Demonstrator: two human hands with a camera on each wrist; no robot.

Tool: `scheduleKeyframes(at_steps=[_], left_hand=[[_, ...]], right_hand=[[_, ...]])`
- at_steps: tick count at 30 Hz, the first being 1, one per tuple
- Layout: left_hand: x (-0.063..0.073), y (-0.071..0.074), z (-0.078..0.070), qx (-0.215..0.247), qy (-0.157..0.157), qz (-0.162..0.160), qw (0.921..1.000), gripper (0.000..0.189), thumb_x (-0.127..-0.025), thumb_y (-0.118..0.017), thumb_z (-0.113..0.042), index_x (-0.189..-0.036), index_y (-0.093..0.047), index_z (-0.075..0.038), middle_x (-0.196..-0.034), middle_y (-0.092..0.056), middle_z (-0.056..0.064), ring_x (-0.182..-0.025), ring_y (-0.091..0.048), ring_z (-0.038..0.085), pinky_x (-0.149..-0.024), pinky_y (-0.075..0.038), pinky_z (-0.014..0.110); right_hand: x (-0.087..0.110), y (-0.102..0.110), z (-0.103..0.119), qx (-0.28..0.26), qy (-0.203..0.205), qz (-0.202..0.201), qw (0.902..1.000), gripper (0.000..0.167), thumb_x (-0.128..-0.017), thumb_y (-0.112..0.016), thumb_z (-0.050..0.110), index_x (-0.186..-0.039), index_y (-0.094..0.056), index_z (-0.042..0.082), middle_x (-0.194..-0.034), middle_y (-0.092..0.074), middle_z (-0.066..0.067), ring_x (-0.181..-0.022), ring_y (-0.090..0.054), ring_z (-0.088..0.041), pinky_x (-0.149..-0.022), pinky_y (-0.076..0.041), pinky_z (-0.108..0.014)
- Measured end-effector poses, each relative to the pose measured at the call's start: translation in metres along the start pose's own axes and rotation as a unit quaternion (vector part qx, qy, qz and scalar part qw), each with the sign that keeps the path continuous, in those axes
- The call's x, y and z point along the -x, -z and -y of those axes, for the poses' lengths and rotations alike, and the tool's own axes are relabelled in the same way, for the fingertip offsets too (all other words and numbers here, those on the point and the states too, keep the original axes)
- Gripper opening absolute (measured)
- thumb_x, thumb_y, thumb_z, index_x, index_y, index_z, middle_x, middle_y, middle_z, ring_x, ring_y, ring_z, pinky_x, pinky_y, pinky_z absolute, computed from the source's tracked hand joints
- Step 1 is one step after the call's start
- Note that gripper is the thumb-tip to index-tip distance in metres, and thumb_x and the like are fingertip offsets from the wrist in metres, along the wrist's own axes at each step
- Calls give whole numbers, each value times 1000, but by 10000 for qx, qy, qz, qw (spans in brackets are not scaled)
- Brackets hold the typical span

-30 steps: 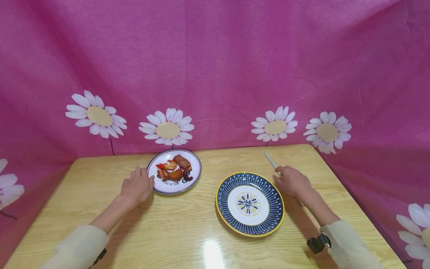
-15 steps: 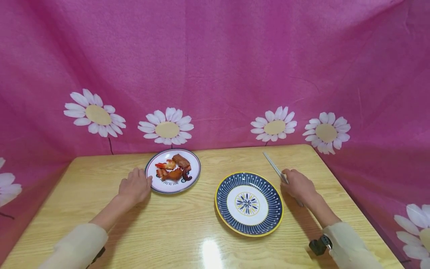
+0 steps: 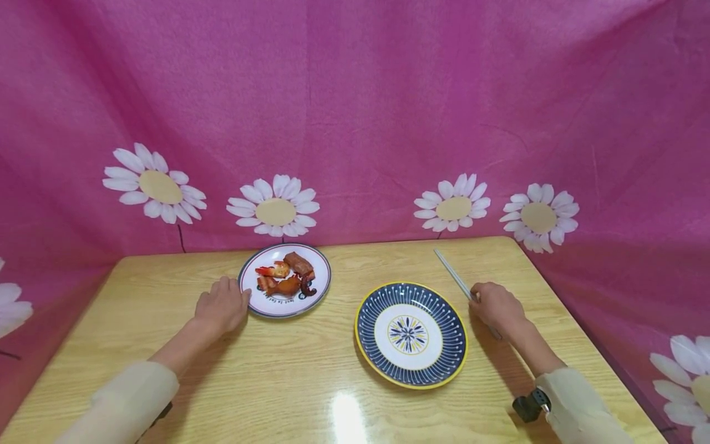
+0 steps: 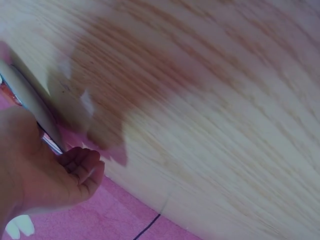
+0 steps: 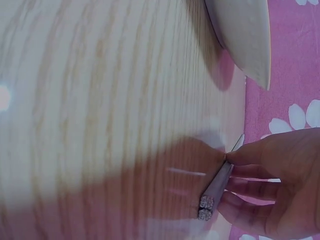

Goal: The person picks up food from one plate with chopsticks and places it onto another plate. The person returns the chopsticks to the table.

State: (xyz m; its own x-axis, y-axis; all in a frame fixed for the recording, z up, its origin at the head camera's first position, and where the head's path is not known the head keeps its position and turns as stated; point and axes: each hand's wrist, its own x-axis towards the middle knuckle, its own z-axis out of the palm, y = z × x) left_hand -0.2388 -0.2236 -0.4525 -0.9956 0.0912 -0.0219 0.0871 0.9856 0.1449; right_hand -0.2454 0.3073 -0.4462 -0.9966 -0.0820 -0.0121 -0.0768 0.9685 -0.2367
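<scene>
My left hand (image 3: pixel 224 304) is at the left rim of a white plate (image 3: pixel 316 295) with dark edging, its thumb over the edge. Seen from the left wrist, the fingers (image 4: pixel 86 172) curl beside the rim, while the thumb is hidden. Shrimp (image 3: pixel 274 270), a drumstick-shaped brown piece (image 3: pixel 288 286) and other bits of food lie on this plate. To the right, my right hand (image 3: pixel 498 306) pinches a pair of grey chopsticks (image 3: pixel 453 275) low over the table, thin ends pointing away. Their patterned blunt ends (image 5: pixel 205 207) show in the right wrist view.
A blue and white plate (image 3: pixel 410 308) with a yellow rim stands between the hands, close to the right one. Behind the wooden table (image 3: pixel 288 370) hangs a pink cloth (image 3: pixel 355 123) with large white daisies. A black device (image 3: pixel 530 404) sits at the right cuff.
My right hand has shifted right and slightly nearer along the chopsticks, away from the blue plate. The left hand stays at the white plate's rim.
</scene>
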Motion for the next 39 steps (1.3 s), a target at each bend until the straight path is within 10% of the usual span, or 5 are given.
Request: scheduleKeyframes(at_steps=[8,22,39], left_hand=[[-3,-2,4,-29,-145,-34,9999,48,-105,-41,-30,-109,-49,18,-91,-44,19,-85,-49,35,-77,-46,53],[-7,-7,9,-197,-346,-304,9987,40,-102,-40,-25,-100,-48,14,-87,-43,18,-85,-50,35,-76,-46,53],[-8,-8,8,-236,-309,-330,9987,39,-102,-38,-23,-101,-48,15,-90,-44,19,-88,-50,36,-78,-46,53]], right_hand=[[1,-2,2,-117,1,-121,9999,21,-90,-64,9,-105,-68,-6,-81,-63,-12,-67,-52,-24,-58,-47,-42],[0,-7,3,180,367,-575,9975,23,-78,-65,4,-61,-53,11,-65,-49,-6,-57,-45,-26,-49,-41,-44],[-3,-8,3,253,392,-687,9965,22,-79,-66,5,-61,-55,9,-62,-48,-6,-54,-45,-26,-47,-41,-43]])
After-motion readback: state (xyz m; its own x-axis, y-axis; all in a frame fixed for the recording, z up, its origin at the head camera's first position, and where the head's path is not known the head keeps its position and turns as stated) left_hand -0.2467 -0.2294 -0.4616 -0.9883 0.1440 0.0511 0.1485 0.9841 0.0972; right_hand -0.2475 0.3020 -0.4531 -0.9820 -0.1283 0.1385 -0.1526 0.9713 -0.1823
